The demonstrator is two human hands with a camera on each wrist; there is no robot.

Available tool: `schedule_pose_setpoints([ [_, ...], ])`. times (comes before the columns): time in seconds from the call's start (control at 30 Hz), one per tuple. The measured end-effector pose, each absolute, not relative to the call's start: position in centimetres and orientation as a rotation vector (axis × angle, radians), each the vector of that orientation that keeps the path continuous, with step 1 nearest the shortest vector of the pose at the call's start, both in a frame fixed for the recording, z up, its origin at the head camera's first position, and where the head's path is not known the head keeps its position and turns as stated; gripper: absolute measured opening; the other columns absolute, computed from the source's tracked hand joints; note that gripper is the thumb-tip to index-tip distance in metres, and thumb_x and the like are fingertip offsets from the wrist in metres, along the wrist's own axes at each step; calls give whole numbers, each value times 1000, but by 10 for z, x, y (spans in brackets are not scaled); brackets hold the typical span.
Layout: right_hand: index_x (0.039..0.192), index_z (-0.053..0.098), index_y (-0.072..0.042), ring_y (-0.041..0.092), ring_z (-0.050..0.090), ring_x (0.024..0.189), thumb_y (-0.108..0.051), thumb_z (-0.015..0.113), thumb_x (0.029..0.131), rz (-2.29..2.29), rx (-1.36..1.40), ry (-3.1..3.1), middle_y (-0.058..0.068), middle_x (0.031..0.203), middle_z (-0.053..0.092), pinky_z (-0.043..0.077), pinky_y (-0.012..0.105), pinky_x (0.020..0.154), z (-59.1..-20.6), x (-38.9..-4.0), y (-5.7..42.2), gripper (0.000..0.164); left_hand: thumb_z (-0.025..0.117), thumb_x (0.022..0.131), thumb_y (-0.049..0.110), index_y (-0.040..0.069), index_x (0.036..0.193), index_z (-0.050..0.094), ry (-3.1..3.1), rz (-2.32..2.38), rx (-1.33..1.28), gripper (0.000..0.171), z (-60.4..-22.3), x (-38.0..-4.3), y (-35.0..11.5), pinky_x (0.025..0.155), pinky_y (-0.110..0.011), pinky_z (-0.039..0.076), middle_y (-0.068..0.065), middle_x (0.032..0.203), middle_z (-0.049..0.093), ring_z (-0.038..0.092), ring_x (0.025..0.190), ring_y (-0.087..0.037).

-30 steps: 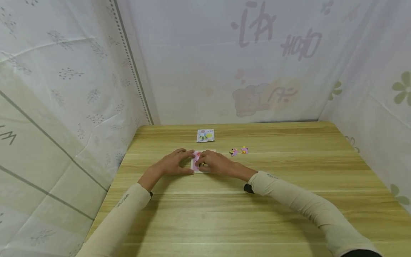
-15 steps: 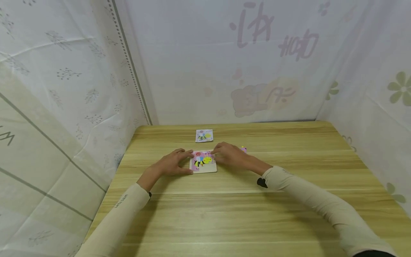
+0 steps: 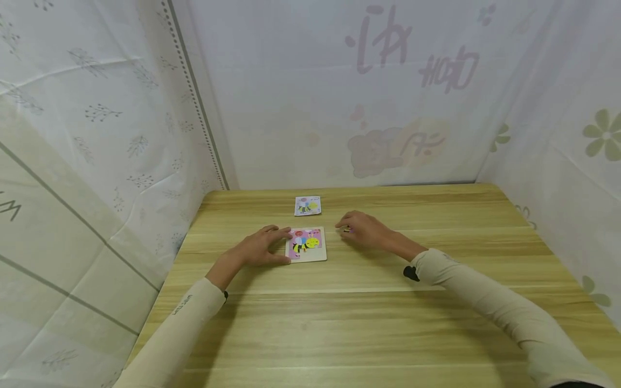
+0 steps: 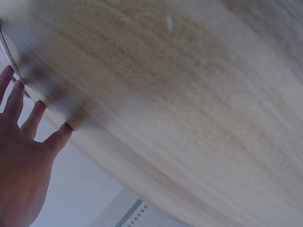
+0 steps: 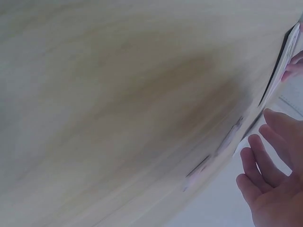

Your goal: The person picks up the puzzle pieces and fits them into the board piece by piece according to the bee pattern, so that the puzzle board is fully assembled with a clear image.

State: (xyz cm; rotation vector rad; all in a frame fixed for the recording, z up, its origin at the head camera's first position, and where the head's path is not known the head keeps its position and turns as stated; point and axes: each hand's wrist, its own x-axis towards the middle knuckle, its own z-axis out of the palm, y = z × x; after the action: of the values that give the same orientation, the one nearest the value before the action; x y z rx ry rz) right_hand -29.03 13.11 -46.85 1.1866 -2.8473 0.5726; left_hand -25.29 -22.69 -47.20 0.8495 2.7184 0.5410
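A jigsaw puzzle board (image 3: 316,255) with a partly covered pink bee picture lies flat on the wooden table. Its lower right part shows bare board. At its left edge rests my left hand (image 3: 262,248), fingers spread, thumb by the lower left corner. To the right of the board, my right hand (image 3: 367,230) hovers with loosely bent fingers over a small puzzle piece (image 3: 347,230), mostly covered in the head view. In the right wrist view, that piece (image 5: 228,137) and another puzzle piece (image 5: 197,171) lie on the table, apart from the fingers.
Behind the board lies a square card (image 3: 308,206) with a matching bee picture. The wooden table (image 3: 310,328) ends at a white printed cloth (image 3: 291,108) at the back, with more cloth at both sides.
My right hand has moved off the board to the right, over the loose pieces, uncovering the bee picture. My left hand stays at the board's left edge.
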Motion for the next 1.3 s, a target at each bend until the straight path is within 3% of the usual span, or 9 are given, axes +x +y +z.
schedule_pose_setpoints([
  [0.4, 121, 75, 2, 31, 66, 113, -8, 73, 98, 536, 1222, -2871, 15, 119, 74, 56, 45, 95, -471, -298, 156, 25, 73, 90, 62, 23, 152, 54, 2716, 546, 846, 75, -472, -252, -227, 115, -66, 34, 0, 166, 37, 31, 152, -36],
  [0.73, 120, 77, -3, 26, 65, 108, -18, 74, 99, 594, 1190, -2908, 11, 116, 73, 57, 43, 90, -472, -293, 155, 26, 73, 91, 61, 22, 153, 53, 2714, 544, 850, 75, -471, -251, -226, 115, -66, 34, -2, 166, 37, 32, 152, -36],
  [1.3, 116, 79, -7, 29, 63, 110, -10, 73, 99, 550, 1251, -2856, 12, 118, 68, 56, 45, 92, -471, -293, 152, 19, 74, 91, 58, 22, 153, 53, 2715, 542, 852, 75, -470, -252, -225, 115, -66, 34, 0, 167, 36, 31, 152, -36],
])
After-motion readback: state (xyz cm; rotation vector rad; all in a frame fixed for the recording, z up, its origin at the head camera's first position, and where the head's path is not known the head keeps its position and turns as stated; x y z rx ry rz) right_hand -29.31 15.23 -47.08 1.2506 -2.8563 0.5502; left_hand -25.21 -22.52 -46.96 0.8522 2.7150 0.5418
